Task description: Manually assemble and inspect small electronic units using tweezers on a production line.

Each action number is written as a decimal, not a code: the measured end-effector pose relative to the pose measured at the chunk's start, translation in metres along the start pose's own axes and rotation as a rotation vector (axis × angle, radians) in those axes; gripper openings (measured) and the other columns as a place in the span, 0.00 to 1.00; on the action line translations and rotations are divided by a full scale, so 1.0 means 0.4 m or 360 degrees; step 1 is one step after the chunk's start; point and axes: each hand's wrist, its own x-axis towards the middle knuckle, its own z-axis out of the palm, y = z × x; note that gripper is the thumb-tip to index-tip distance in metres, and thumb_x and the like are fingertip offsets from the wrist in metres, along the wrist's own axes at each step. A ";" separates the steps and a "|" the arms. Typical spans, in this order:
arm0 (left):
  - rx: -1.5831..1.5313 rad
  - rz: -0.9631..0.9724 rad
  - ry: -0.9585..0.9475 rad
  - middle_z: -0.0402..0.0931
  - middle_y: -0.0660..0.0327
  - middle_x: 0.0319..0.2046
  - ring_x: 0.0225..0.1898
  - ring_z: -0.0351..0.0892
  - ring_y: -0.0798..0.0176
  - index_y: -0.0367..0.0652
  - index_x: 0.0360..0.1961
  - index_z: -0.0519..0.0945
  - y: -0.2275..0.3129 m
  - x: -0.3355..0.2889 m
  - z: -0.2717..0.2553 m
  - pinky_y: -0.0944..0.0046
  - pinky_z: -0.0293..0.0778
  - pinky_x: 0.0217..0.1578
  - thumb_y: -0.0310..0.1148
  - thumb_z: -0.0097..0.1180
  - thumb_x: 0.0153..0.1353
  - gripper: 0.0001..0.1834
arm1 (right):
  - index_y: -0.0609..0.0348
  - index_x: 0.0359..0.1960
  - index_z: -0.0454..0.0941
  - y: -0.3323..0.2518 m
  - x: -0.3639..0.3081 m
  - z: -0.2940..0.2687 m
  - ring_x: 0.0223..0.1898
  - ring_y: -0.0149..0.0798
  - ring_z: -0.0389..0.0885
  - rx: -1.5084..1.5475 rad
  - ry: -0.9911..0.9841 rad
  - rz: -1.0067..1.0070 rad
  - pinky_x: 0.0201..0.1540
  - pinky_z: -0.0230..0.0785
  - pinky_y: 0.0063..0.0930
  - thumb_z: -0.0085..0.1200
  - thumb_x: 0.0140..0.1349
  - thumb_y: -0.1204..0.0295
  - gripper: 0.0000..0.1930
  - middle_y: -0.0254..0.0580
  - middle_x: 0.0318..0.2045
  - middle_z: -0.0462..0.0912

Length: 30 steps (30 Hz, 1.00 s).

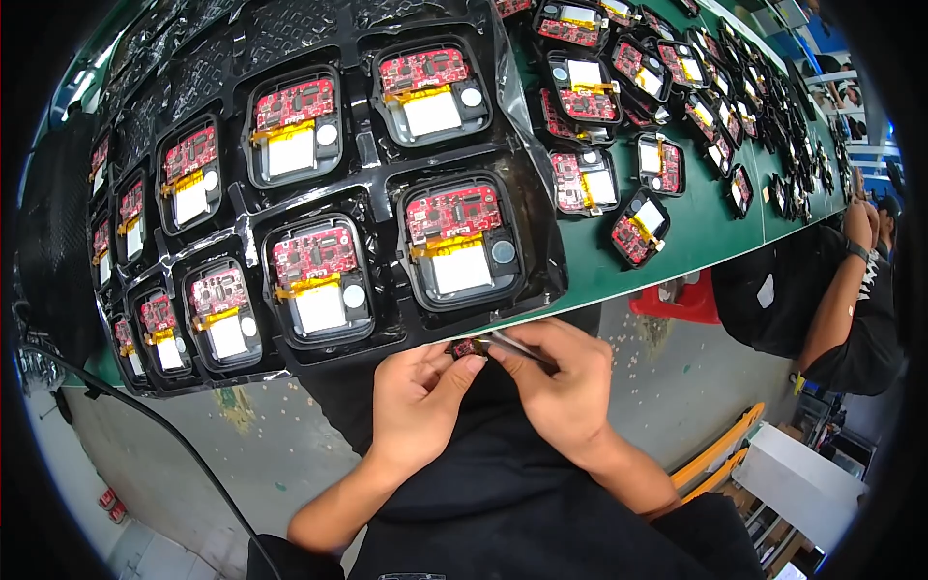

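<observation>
At the table's front edge, my left hand point(418, 394) pinches a small dark piece with a red circuit board point(468, 347) between thumb and fingers. Close beside it, my right hand point(561, 379) is closed around slim grey tweezers point(527, 352), their tip end at the piece. Fingers cover much of both things. Just beyond my hands lies a black moulded tray point(387, 338). In its pockets sit several black square housings, the nearest one point(462, 242) showing a red board, yellow flex tape, a white battery-like block and a round disc.
More open housings point(580, 184) lie loose and piled on the green table point(696, 242) to the right. A black cable point(184, 454) hangs at left. A red stool point(677, 296) stands below the table. At the far right another person's arm point(833, 309) reaches to the table.
</observation>
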 end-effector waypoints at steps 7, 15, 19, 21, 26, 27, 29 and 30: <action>0.0057 0.0023 -0.0024 0.80 0.51 0.56 0.55 0.82 0.62 0.31 0.58 0.75 0.003 -0.010 -0.023 0.64 0.77 0.57 0.15 0.61 0.65 0.20 | 0.69 0.39 0.85 0.017 -0.004 -0.009 0.28 0.24 0.81 0.0110 -0.0203 0.0280 0.31 0.71 0.20 0.67 0.59 0.85 0.07 0.42 0.31 0.88; 0.0167 0.0001 -0.0041 0.77 0.45 0.60 0.62 0.78 0.56 0.31 0.61 0.72 0.006 -0.023 -0.020 0.61 0.77 0.60 0.14 0.60 0.65 0.23 | 0.65 0.37 0.83 -0.005 -0.002 -0.007 0.29 0.30 0.79 -0.0107 -0.0098 -0.0059 0.29 0.69 0.23 0.68 0.58 0.81 0.07 0.42 0.36 0.85; 0.0192 0.0041 -0.0079 0.76 0.43 0.62 0.64 0.77 0.53 0.30 0.63 0.70 0.009 -0.025 -0.022 0.60 0.77 0.61 0.13 0.58 0.65 0.25 | 0.65 0.36 0.82 -0.005 0.000 -0.017 0.27 0.28 0.76 -0.0048 -0.0207 0.0219 0.28 0.67 0.23 0.70 0.58 0.80 0.08 0.39 0.36 0.85; 0.0168 0.0082 -0.0138 0.75 0.42 0.63 0.64 0.77 0.52 0.30 0.66 0.66 0.009 -0.026 -0.023 0.60 0.78 0.60 0.12 0.56 0.66 0.28 | 0.65 0.38 0.83 0.029 -0.005 -0.006 0.24 0.25 0.71 0.0373 -0.0213 0.0330 0.26 0.62 0.24 0.70 0.57 0.79 0.09 0.37 0.35 0.84; 0.0255 0.0114 -0.0235 0.74 0.40 0.63 0.64 0.77 0.52 0.32 0.70 0.62 0.017 -0.026 -0.031 0.61 0.77 0.60 0.11 0.54 0.66 0.32 | 0.64 0.43 0.84 0.013 0.000 -0.028 0.26 0.26 0.72 0.0145 -0.0331 0.0240 0.27 0.64 0.25 0.71 0.58 0.77 0.12 0.37 0.35 0.84; 0.0268 0.0112 -0.0251 0.74 0.40 0.64 0.63 0.77 0.53 0.32 0.71 0.61 0.019 -0.025 -0.032 0.62 0.77 0.59 0.11 0.54 0.67 0.33 | 0.64 0.44 0.84 0.005 0.003 -0.031 0.27 0.26 0.74 0.0065 -0.0375 0.0209 0.28 0.66 0.25 0.70 0.59 0.76 0.13 0.38 0.35 0.84; 0.0285 0.0076 -0.0256 0.75 0.40 0.63 0.63 0.78 0.53 0.33 0.72 0.60 0.023 -0.024 -0.032 0.63 0.77 0.59 0.11 0.54 0.67 0.33 | 0.65 0.44 0.83 -0.014 0.007 -0.031 0.27 0.28 0.75 0.0038 -0.0389 0.0181 0.30 0.68 0.25 0.69 0.60 0.77 0.12 0.39 0.35 0.84; 0.0298 0.0039 -0.0265 0.76 0.40 0.63 0.63 0.78 0.54 0.33 0.73 0.59 0.025 -0.023 -0.030 0.63 0.77 0.59 0.11 0.54 0.67 0.34 | 0.66 0.44 0.82 -0.018 0.008 -0.031 0.28 0.30 0.77 0.0006 -0.0399 0.0156 0.31 0.69 0.26 0.68 0.61 0.78 0.11 0.41 0.35 0.83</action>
